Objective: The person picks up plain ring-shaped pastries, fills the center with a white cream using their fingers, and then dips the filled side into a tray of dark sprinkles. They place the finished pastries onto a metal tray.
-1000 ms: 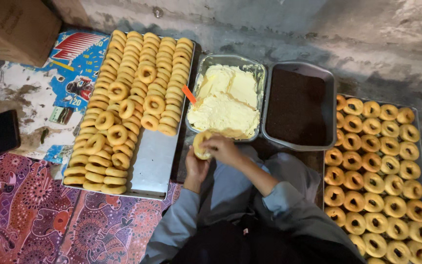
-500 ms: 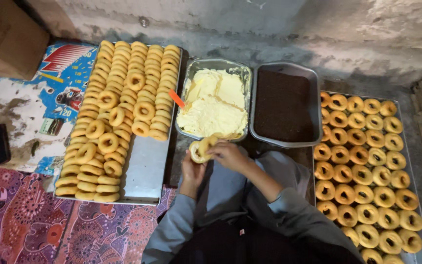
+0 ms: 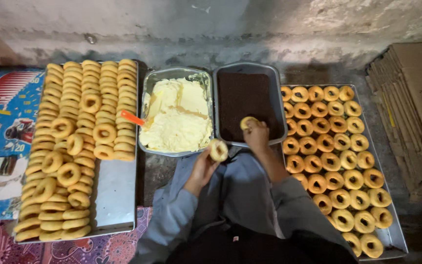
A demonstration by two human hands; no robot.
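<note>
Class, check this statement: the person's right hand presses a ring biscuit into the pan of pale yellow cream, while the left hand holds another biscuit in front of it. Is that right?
Not quite. In the head view the right hand presses its ring biscuit into the pan of dark brown crumbs, not the pale yellow cream. The left hand does hold another biscuit, in front of the pans.

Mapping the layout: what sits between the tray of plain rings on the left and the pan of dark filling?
In the head view, the pan of pale cream lies between the plain-ring tray and the dark filling pan, with an orange-handled tool in it.

Long grey-blue sleeves and matching loose clothing, bare hands (image 3: 256, 134).
</note>
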